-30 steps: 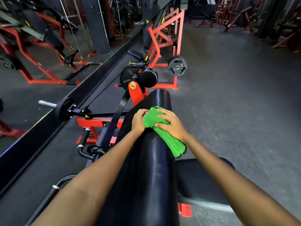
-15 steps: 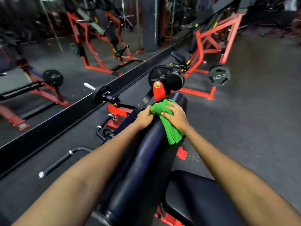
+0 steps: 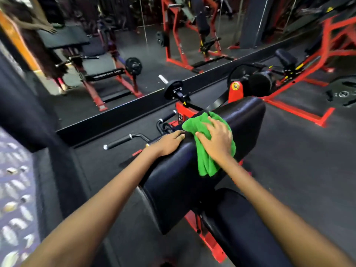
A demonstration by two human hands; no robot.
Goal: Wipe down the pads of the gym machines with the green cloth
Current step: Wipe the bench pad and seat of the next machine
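Note:
A long black back pad [image 3: 244,120] of a red-framed machine slopes away from me in the middle of the view. The green cloth [image 3: 207,162] is draped over its upper part and hangs down the near side. My right hand [image 3: 216,139] lies flat on the cloth with spread fingers, pressing it onto the pad. My left hand [image 3: 169,142] rests on the pad's left edge, just left of the cloth, its fingers bent over the edge. A black seat pad [image 3: 240,224] sits below, at the lower right.
A wall mirror [image 3: 134,45] runs along the left and reflects red machines and a bench. A black handle bar [image 3: 123,141] sticks out left of the pad. A roller pad [image 3: 260,84] and a weight plate [image 3: 342,93] lie beyond, by another red frame [image 3: 300,110].
My view has swung left, bringing more of the mirror into sight. My right hand has flattened and spread on the cloth. My left hand has let go of the cloth and lies on the pad's edge.

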